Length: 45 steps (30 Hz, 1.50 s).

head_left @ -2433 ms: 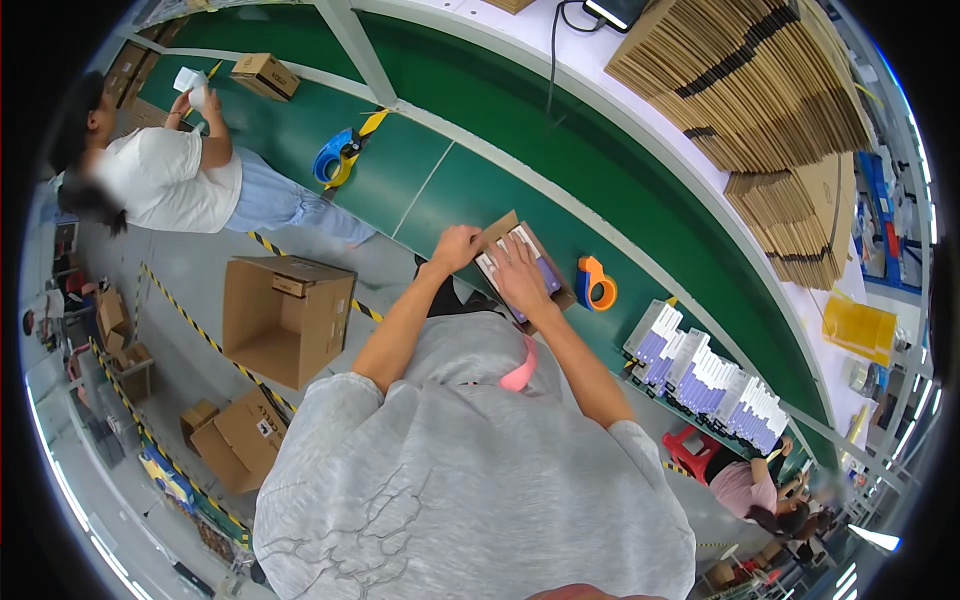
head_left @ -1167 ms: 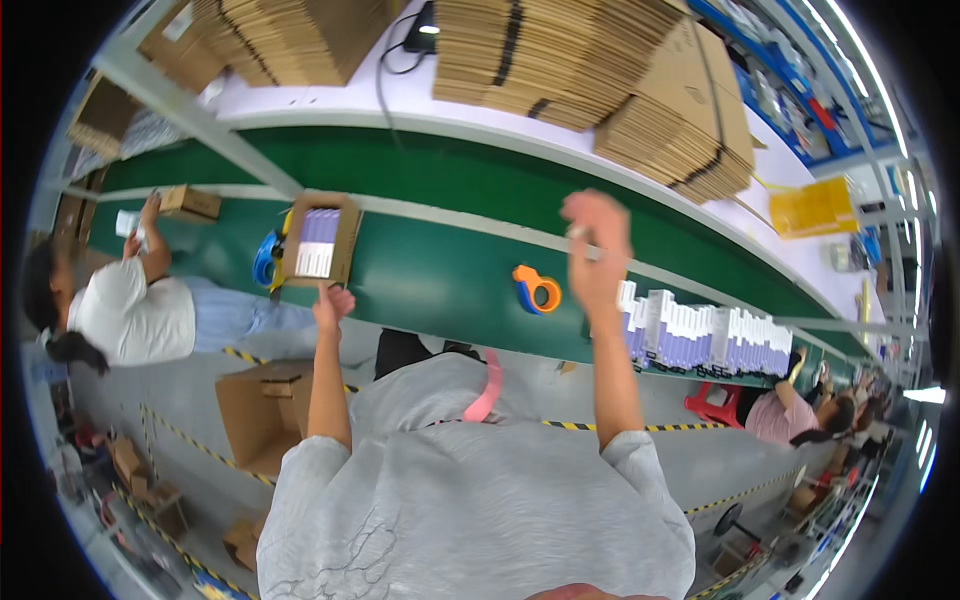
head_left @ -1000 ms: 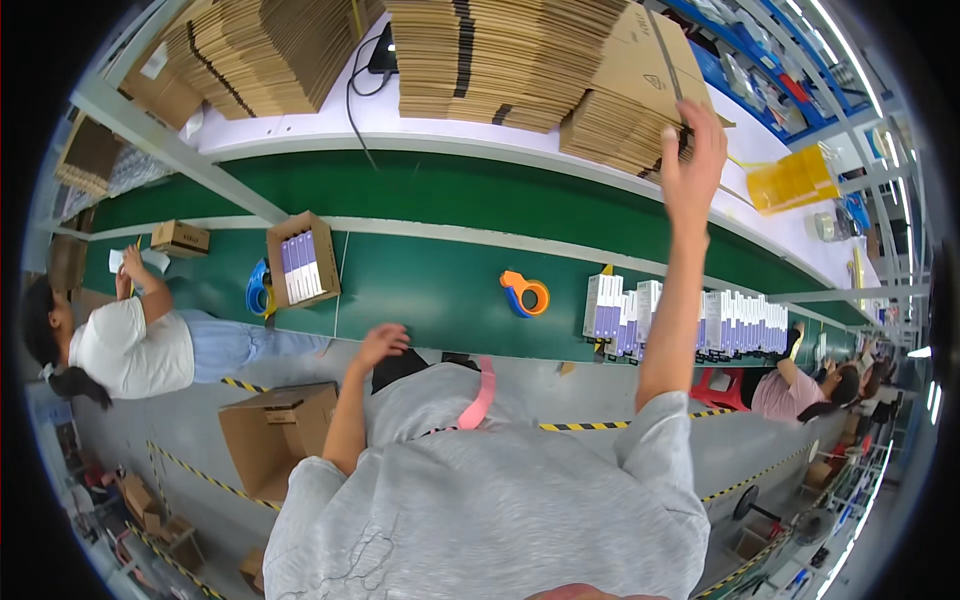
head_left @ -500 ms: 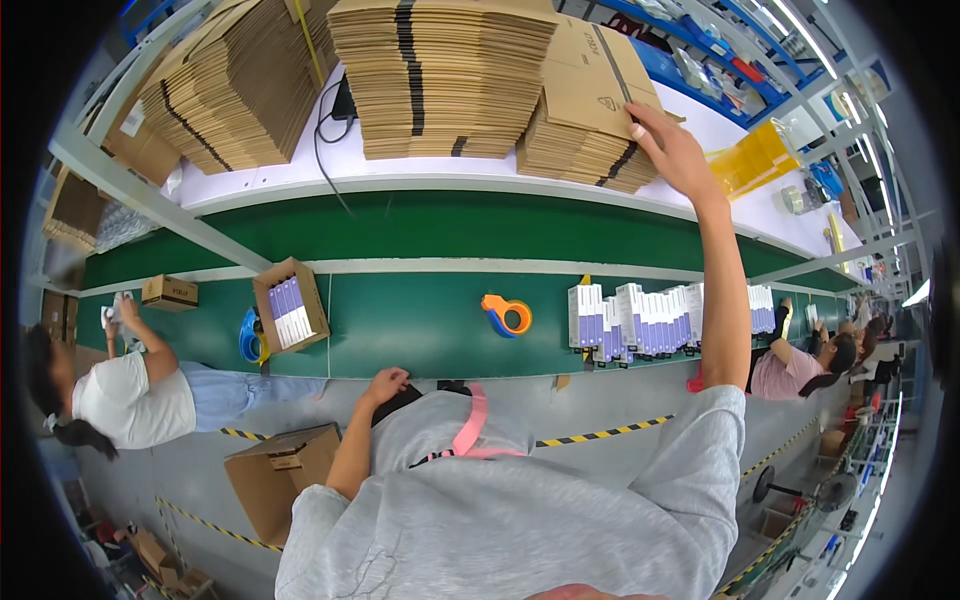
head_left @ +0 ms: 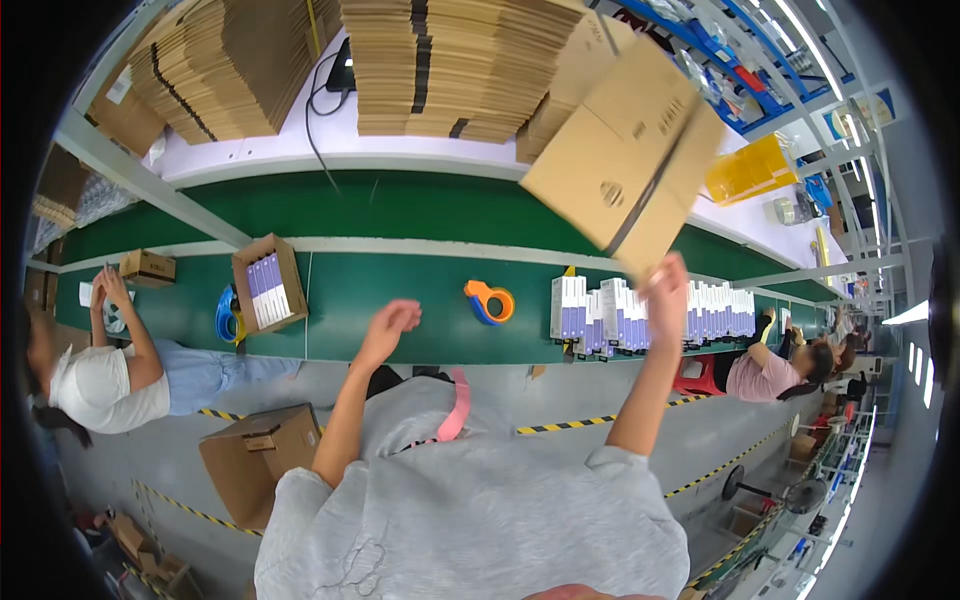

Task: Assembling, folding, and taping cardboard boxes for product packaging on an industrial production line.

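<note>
Flat carton [head_left: 625, 155] in right hand [head_left: 665, 290] grip, aloft.

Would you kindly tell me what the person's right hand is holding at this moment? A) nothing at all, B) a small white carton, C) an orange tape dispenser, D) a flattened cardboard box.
D: the right hand is raised and grips the lower corner of a flattened cardboard box held in the air, while the orange tape dispenser lies untouched on the green conveyor belt.
</note>
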### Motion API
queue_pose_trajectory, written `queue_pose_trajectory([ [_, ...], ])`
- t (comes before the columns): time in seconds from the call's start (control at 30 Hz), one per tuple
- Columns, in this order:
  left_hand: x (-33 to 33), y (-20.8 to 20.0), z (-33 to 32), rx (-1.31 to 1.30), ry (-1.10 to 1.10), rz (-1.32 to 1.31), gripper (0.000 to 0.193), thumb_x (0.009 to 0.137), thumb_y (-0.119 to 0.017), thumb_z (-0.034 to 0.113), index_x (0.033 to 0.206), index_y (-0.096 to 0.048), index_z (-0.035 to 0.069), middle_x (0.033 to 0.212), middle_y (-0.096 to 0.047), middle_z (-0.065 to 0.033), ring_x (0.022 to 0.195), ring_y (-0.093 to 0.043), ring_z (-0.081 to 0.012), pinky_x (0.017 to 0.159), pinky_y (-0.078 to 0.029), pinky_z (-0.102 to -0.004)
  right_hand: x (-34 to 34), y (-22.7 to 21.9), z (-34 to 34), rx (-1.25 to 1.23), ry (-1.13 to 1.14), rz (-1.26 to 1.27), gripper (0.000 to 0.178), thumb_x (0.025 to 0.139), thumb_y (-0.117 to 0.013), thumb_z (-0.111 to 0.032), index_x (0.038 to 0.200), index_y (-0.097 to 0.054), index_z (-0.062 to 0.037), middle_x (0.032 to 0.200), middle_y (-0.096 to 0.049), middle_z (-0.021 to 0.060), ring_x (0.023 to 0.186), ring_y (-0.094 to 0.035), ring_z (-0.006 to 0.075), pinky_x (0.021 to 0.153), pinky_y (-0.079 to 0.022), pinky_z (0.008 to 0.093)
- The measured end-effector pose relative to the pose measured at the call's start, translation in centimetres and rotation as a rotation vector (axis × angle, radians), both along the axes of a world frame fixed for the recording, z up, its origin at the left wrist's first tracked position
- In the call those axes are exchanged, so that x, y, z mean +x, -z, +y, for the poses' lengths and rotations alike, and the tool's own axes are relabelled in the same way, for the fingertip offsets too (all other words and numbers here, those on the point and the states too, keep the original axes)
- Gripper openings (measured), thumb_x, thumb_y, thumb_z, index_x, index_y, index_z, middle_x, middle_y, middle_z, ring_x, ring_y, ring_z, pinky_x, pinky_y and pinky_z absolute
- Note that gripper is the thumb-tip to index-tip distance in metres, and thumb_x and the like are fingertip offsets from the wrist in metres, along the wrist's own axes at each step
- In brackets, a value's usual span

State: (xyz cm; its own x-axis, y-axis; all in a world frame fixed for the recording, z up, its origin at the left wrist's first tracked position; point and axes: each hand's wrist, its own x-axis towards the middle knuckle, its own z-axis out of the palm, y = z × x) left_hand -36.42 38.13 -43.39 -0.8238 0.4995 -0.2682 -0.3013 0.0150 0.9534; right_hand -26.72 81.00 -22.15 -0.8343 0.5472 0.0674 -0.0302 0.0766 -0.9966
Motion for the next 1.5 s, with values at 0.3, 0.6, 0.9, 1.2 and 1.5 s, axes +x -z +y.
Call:
queue_pose_trajectory([
  [0.3,1.5,-11.9,5.0,-0.21,-0.226,0.744,0.026,0.087,-0.058,0.003,0.113,-0.059,0.004,0.13,-0.051,-0.0181,0.122,-0.048,-0.034,0.105,-0.037,-0.0432,6.4,17.0,-17.2,-0.361,-0.336,-0.129,0.01,0.087,-0.061,-0.013,0.09,-0.061,-0.0034,0.058,-0.054,0.0033,0.048,-0.052,0.017,0.042,-0.038,0.0291],
  [0.6,6.5,2.2,3.6,-0.319,0.097,0.488,0.07,0.092,-0.061,0.028,0.147,-0.029,-0.001,0.152,-0.029,-0.0245,0.142,-0.027,-0.0379,0.116,-0.023,-0.0417,1.9,23.2,-24.4,0.726,-0.635,-0.192,0.024,0.081,-0.063,-0.025,0.072,-0.064,-0.002,0.062,-0.066,0.0107,0.057,-0.063,0.0297,0.058,-0.05,0.0415],
  [0.9,3.1,3.3,-1.5,-0.304,0.079,-0.077,0.071,0.094,-0.061,0.04,0.148,-0.033,0.003,0.144,-0.044,-0.0188,0.13,-0.046,-0.0292,0.107,-0.038,-0.0367,-5.9,23.9,-23.5,-0.235,-0.601,-0.337,0.013,0.089,-0.048,-0.008,0.089,-0.058,-0.0021,0.065,-0.061,0.0051,0.056,-0.058,0.0117,0.053,-0.045,0.0234],
  [1.2,1.8,2.2,-3.3,-0.206,0.059,-0.301,0.073,0.087,-0.067,0.051,0.14,-0.046,0.007,0.127,-0.057,-0.0115,0.114,-0.055,-0.022,0.086,-0.051,-0.0378,-15.2,27.3,-23.8,-0.322,-0.546,-0.393,0.036,0.094,-0.06,-0.041,0.088,-0.059,-0.006,0.08,-0.06,0.0045,0.078,-0.06,0.015,0.063,-0.047,0.0291],
  [1.5,2.2,2.9,-4.8,-0.672,0.052,0.29,0.038,0.097,-0.051,0.036,0.1,-0.066,0.001,0.081,-0.067,-0.0171,0.071,-0.066,-0.0293,0.062,-0.054,-0.0412,-15.5,23.1,-23.4,0.008,-0.647,-0.416,0.048,0.095,-0.055,-0.024,0.132,-0.036,0.0016,0.074,-0.06,0.0093,0.065,-0.061,0.0176,0.06,-0.05,0.0304],
])
